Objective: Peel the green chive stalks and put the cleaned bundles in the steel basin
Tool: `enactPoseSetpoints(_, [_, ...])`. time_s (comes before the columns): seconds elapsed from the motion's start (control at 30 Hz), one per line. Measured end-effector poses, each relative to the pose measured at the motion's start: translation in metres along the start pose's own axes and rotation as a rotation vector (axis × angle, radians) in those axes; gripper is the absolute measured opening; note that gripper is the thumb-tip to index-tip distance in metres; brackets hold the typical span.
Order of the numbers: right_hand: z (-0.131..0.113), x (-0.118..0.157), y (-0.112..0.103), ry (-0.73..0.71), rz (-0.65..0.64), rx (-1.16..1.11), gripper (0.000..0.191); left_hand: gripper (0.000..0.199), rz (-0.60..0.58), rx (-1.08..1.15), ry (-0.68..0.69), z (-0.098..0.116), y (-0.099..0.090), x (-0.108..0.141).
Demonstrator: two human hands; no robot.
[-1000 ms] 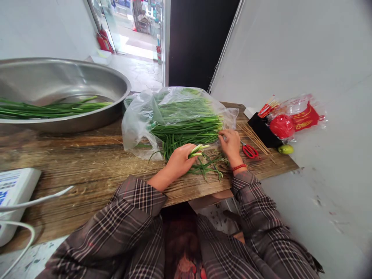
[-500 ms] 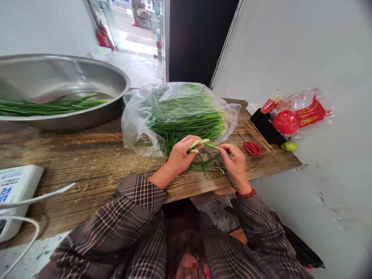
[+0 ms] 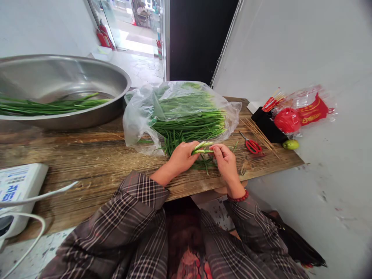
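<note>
My left hand (image 3: 182, 157) is closed around a few garlic chives (image 3: 202, 145), their pale ends sticking out to the right. The fingertips of my right hand (image 3: 225, 161) pinch those pale ends. Below both hands, loose green scraps (image 3: 205, 164) lie on the wooden table, partly hidden. Just behind my hands a clear plastic bag (image 3: 139, 116) lies open, with a thick bundle of garlic chives (image 3: 194, 126) showing at its mouth.
A large steel basin (image 3: 95, 66) with more chives stands at the left. To the right lie red-handled scissors (image 3: 252, 146), thin sticks (image 3: 260, 137), a black box (image 3: 269, 126) and a green fruit (image 3: 290, 144). A white device (image 3: 31, 182) with cables sits at the near left.
My right hand has moved left, closer to my left hand, and now grips the chives near their pale ends. The view has shifted slightly.
</note>
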State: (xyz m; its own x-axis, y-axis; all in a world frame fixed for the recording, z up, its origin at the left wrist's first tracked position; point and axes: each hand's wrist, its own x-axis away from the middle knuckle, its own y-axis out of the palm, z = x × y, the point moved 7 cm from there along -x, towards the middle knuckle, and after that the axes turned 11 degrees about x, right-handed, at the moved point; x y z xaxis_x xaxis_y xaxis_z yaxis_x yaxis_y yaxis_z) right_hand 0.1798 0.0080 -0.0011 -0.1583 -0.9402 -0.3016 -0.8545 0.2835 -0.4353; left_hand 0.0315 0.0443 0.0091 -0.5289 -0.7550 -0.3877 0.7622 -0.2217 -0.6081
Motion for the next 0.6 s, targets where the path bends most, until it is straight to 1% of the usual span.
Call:
enactPoseSetpoints(0.07, [-0.004, 0.001, 0.005, -0.064, -0.014, 0.026, 0.022, 0.019, -0.001, 0.017, -0.003, 0.0, 0.0, 0.0])
enactPoseSetpoints(0.17, [-0.011, 0.002, 0.007, -0.208, 0.004, 0.174, 0.028, 0.02, -0.006, 0.032, -0.006, -0.001, 0.001, 0.001])
enactPoseSetpoints(0.27, [-0.013, 0.002, 0.003, -0.383, -0.011, 0.378, 0.03, 0.018, -0.021, 0.025, -0.028, -0.003, 0.003, 0.001])
enactPoseSetpoints(0.33, [-0.008, 0.001, -0.004, -0.457, -0.011, 0.504, 0.027, 0.017, -0.005, 0.023, -0.053, -0.004, 0.001, 0.0])
enactPoseSetpoints(0.4, [-0.001, -0.004, -0.018, -0.457, 0.045, 0.592, 0.023, 0.018, 0.018, 0.027, -0.068, -0.005, -0.001, 0.0])
enactPoseSetpoints(0.5, [0.005, -0.01, -0.036, -0.421, 0.107, 0.645, 0.023, 0.019, 0.009, 0.005, -0.054, -0.004, -0.001, 0.0])
enactPoseSetpoints(0.6, [-0.007, -0.009, -0.036, -0.444, 0.072, 0.592, 0.023, 0.017, -0.01, -0.028, -0.04, -0.004, 0.002, 0.0])
